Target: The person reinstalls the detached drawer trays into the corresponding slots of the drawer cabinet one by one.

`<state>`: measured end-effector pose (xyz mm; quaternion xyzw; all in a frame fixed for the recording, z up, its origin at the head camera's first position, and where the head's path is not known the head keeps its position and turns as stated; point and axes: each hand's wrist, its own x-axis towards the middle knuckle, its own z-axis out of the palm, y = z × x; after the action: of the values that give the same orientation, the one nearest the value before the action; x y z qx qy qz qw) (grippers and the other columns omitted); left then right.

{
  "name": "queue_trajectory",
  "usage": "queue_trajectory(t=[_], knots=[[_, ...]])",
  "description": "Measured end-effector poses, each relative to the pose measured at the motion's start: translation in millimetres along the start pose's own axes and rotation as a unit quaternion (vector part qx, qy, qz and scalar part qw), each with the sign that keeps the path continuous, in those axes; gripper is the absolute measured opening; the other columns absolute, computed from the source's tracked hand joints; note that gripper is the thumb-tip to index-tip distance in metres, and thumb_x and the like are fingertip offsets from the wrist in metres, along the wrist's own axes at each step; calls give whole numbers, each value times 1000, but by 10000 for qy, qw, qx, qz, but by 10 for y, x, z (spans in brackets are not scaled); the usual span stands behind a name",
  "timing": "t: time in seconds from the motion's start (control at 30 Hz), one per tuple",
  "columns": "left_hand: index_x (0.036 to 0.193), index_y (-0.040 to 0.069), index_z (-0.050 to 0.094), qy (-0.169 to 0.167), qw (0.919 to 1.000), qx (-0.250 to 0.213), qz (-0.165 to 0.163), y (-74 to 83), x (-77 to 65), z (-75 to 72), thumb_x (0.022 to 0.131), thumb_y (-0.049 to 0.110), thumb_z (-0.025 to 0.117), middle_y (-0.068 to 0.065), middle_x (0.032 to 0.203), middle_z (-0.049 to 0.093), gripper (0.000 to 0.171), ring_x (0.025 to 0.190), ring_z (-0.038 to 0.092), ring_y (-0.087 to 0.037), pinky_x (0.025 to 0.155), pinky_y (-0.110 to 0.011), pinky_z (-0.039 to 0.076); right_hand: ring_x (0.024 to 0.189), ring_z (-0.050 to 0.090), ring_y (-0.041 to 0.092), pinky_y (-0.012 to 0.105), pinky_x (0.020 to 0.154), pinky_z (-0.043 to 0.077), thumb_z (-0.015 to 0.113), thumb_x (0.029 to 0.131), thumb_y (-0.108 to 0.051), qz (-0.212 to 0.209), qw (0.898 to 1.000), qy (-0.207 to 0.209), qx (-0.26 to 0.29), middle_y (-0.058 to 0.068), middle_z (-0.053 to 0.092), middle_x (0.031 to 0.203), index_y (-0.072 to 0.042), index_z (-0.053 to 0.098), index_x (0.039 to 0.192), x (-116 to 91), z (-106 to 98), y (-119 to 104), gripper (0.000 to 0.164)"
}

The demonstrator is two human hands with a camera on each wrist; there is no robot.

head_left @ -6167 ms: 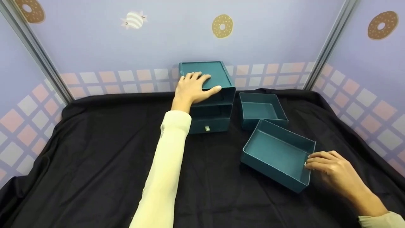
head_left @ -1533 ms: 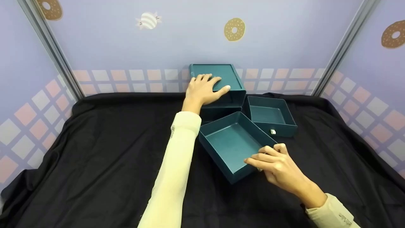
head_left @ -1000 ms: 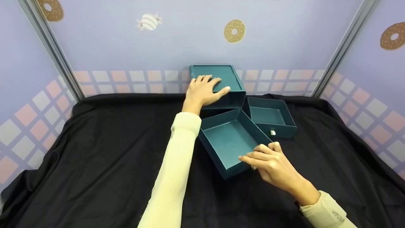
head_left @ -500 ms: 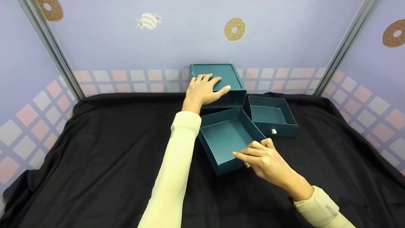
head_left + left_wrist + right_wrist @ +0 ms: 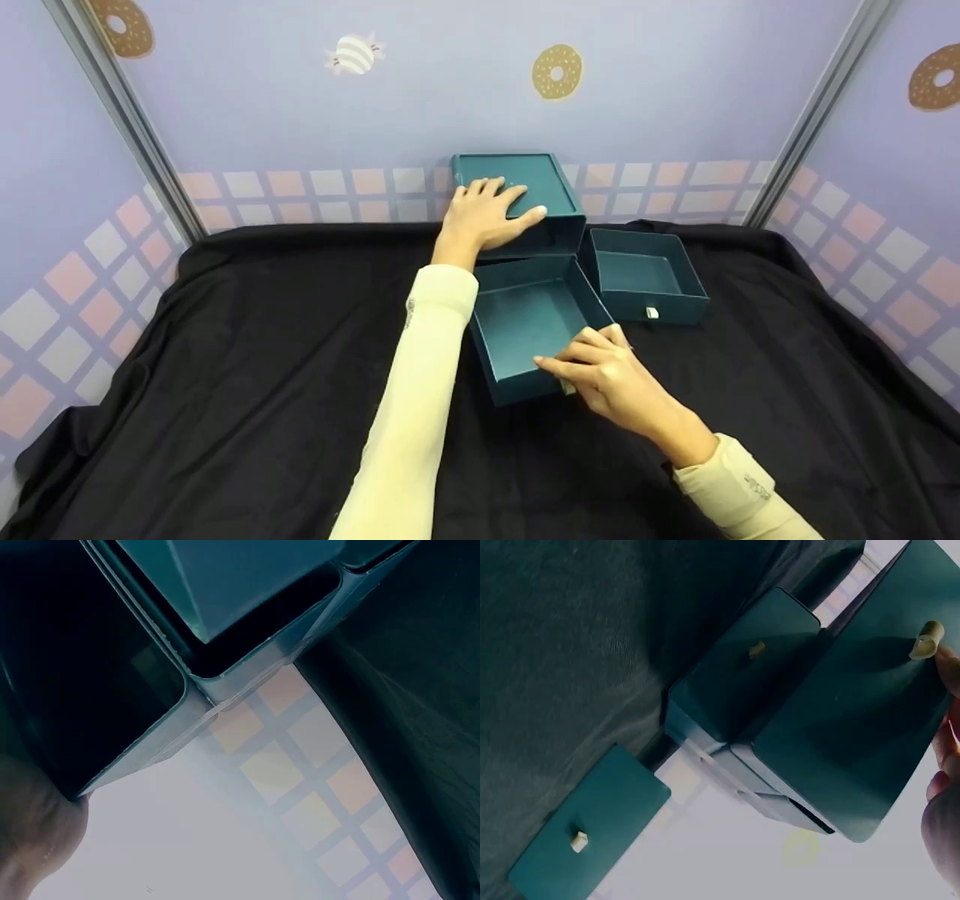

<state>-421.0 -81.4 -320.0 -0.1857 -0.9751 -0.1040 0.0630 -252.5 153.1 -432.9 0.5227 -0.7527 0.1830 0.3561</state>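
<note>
My left hand point(image 5: 480, 219) rests with spread fingers on top of a dark teal drawer cabinet point(image 5: 536, 176) against the back wall. With my right hand point(image 5: 615, 379) I grip the front wall of a teal drawer point(image 5: 517, 330), fingers over its rim beside the small pale knob point(image 5: 928, 640). The drawer's inside is bare. In the left wrist view, its back corner point(image 5: 206, 630) sits inside the cabinet's middle opening, at an angle. The top opening point(image 5: 82, 682) is dark and hollow. Below, in the right wrist view, the bottom drawer point(image 5: 735, 682) is in its slot.
A second loose teal drawer point(image 5: 656, 307) stands right of the cabinet, its knob facing front. Wrinkled black cloth point(image 5: 285, 390) covers the table. A lilac wall point(image 5: 435, 90) with printed doughnuts and tiles closes off the back, with panels at both sides.
My right hand has brought the drawer from the right over to the cabinet front, then farther in and leftward, turning it straighter. My left hand has stayed on the cabinet top.
</note>
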Motion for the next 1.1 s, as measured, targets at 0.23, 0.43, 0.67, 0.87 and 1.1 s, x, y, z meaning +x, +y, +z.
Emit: queue_trajectory(t=[0.23, 0.43, 0.67, 0.87, 1.1], knots=[[168, 34, 33, 29, 10000, -13, -19, -3, 1, -7, 103, 79, 32, -7, 176, 25, 79, 162, 21, -32, 134, -56, 10, 88, 57, 16, 36, 79, 32, 73, 90, 5, 219, 9997, -122, 67, -7, 75, 100, -20, 78, 131, 49, 85, -5, 49], [168, 33, 33, 53, 10000, -6, -7, -1, -2, -12, 103, 78, 33, -7, 175, 26, 79, 162, 21, -32, 134, -56, 10, 89, 56, 17, 37, 80, 33, 73, 91, 5, 415, 9986, -237, 210, -6, 75, 101, -18, 79, 129, 91, 121, -11, 45], [168, 33, 34, 52, 10000, -45, 22, 2, -2, -8, 103, 78, 34, -7, 175, 26, 79, 162, 22, -33, 133, -57, 10, 89, 57, 16, 38, 81, 33, 73, 93, 1, 424, 9986, -164, 284, -6, 75, 101, -18, 79, 129, 145, 156, -4, 41], [168, 33, 35, 74, 9999, -68, 9, 3, -9, -14, 103, 78, 34, -7, 175, 27, 79, 162, 22, -33, 133, -56, 11, 89, 57, 16, 37, 80, 33, 77, 90, 3, 223, 9993, 35, 307, -6, 75, 100, -16, 79, 127, 182, 196, 24, 42], [167, 34, 35, 98, 9999, -76, -1, 3, -16, -17, 102, 79, 34, -7, 175, 27, 79, 162, 22, -33, 133, -57, 11, 91, 59, 18, 38, 81, 34, 78, 93, -1, 329, 9986, 132, 389, -4, 75, 97, -15, 80, 124, 209, 237, 41, 34]])
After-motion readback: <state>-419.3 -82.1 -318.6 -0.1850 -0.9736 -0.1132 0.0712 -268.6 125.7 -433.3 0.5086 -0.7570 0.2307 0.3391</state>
